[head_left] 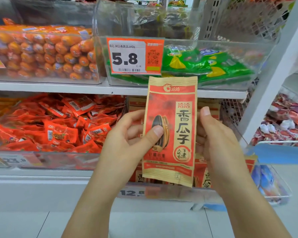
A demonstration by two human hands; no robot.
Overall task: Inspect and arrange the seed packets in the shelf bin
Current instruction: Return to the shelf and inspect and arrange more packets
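While you hold the seed packet (pixel 170 131) upright in front of the shelves, your grip on it is uneven. Your left hand (pixel 127 134) pinches its left edge, thumb pressed on the printed front and fingers curled behind. Your right hand (pixel 217 140) sits at the right edge with the thumb standing up beside the packet; its fingers go behind the paper, so you cannot tell from here whether they actually clamp it or only steady it.

That matters, because the packet hangs clear of the shelf bin (pixel 187 193), which lies lower down, on the far side of the packet, with more matching packets (pixel 206 177) standing in it. If your left pinch loosens as you turn the packet to check its back, it can slip and drop onto the floor near you, or fall crooked across the row.

Watch the return too. Pushing it down between the standing packets could crease the thin paper or knock neighbours over. Mind also the price tag (pixel 134 55) on the bin of green packs (pixel 205 66) just above: lift the packet higher and its top edge may catch that tag.
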